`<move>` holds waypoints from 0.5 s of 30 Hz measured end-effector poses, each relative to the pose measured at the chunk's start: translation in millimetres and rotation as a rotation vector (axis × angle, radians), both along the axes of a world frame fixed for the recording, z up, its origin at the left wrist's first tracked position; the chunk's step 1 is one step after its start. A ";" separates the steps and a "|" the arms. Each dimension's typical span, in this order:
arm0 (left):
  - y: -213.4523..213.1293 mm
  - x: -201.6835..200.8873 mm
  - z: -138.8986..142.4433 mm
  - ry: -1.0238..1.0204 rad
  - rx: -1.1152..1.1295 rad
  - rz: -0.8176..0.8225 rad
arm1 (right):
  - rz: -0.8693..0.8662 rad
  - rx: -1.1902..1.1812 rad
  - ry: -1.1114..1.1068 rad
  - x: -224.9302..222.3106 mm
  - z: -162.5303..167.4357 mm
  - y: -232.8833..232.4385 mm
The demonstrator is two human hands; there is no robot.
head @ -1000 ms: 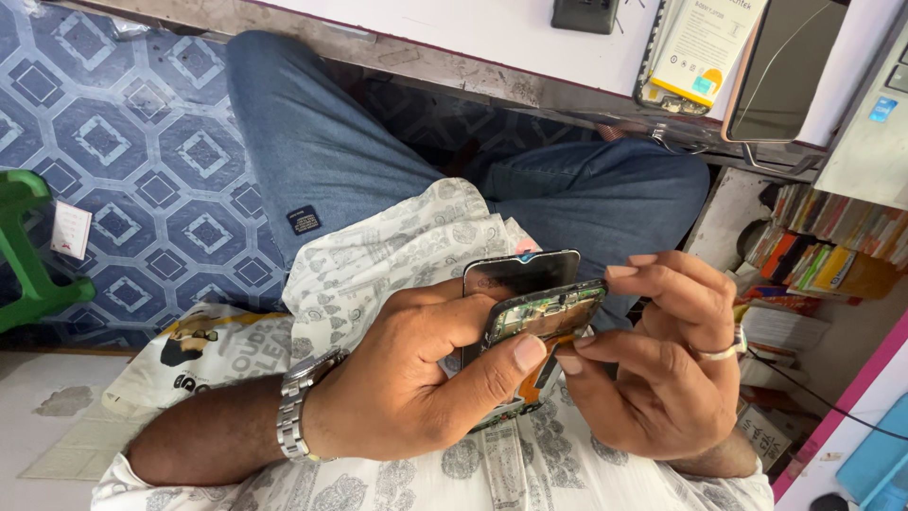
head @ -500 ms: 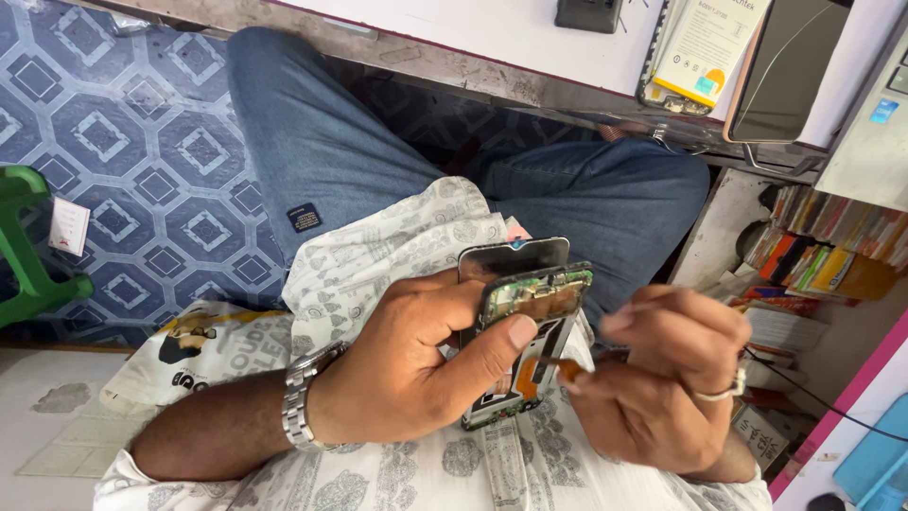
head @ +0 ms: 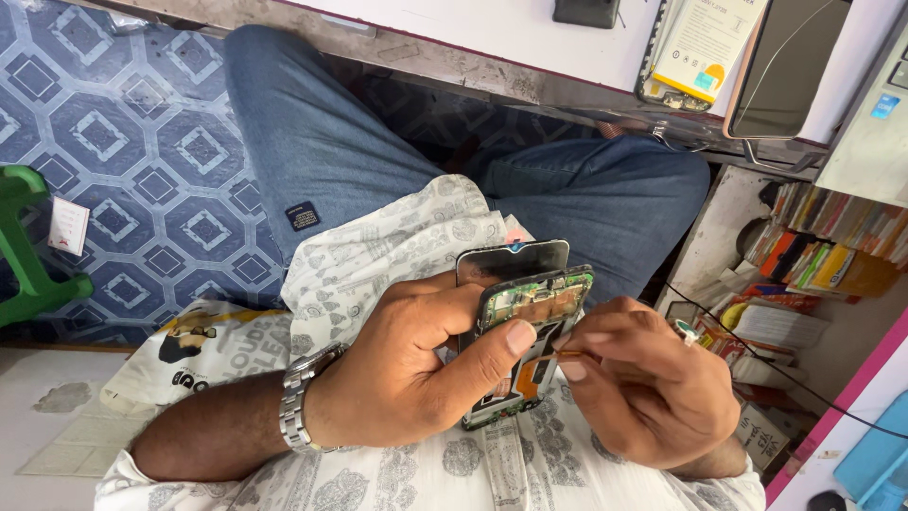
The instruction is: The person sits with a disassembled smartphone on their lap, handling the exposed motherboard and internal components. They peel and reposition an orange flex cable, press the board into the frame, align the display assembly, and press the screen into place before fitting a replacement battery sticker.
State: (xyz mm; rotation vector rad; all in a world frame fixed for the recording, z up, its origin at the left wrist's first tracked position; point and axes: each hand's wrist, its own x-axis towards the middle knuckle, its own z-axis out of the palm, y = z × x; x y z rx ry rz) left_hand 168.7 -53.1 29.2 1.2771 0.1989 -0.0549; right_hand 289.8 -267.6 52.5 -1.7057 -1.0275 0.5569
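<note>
An opened phone (head: 530,326) is gripped by the left hand (head: 416,378); its inside is pinched at by the right hand (head: 653,393), beneath a yellow-labelled white package (head: 705,43).

Two hands, left (head: 407,378) and right (head: 653,388); one opened phone (head: 530,331); one wristwatch (head: 298,402); one ring (head: 685,330).

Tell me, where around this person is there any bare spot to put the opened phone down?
The white desk top is bare between the small dark device and its left end. The patterned floor lies open between the green stool and the jeans-clad leg. The lap is crowded: left hand, right hand, opened phone. The shelf is stuffed.
</note>
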 end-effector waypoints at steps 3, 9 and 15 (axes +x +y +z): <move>0.1 0.5 -1.9 -0.059 0.094 0.056 | 0.038 0.048 0.151 1.6 -1.9 -7.6; 5.1 1.4 -5.1 -0.005 0.014 0.067 | 0.045 0.108 0.693 -1.6 -3.0 -21.0; 7.7 8.4 -14.0 0.050 0.008 0.101 | 0.061 0.221 0.765 -2.7 4.5 -15.9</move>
